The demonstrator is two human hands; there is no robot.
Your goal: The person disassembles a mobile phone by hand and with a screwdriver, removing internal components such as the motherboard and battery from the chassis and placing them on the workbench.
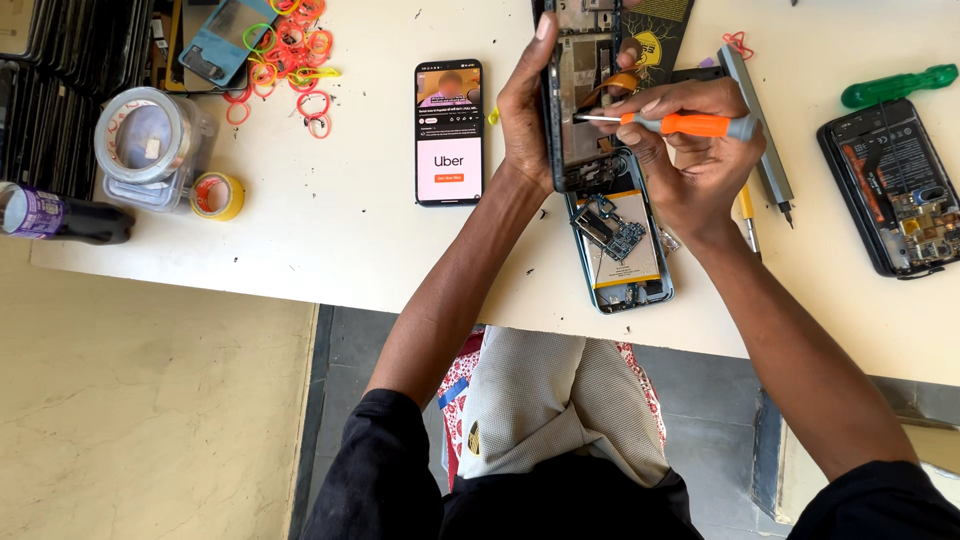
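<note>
My left hand (527, 112) grips the left edge of an opened phone frame (578, 110), held upright above the white table (350, 230). With my right hand (690, 150) I hold an orange-handled screwdriver (680, 124) level, its thin metal tip pointing left into the frame's inside. Under both hands lies a second opened phone (625, 250), teal-edged, with its battery showing and a loose circuit board (607, 228) resting on it.
A lit phone (448, 132) lies left of my hands. Another opened phone (892, 190) and a green-handled tool (897, 86) are at the right. A grey metal tool (757, 125) lies behind my right hand. Tape rolls (150, 135), coloured rubber bands (295, 50) and a dark bottle (60, 214) sit left.
</note>
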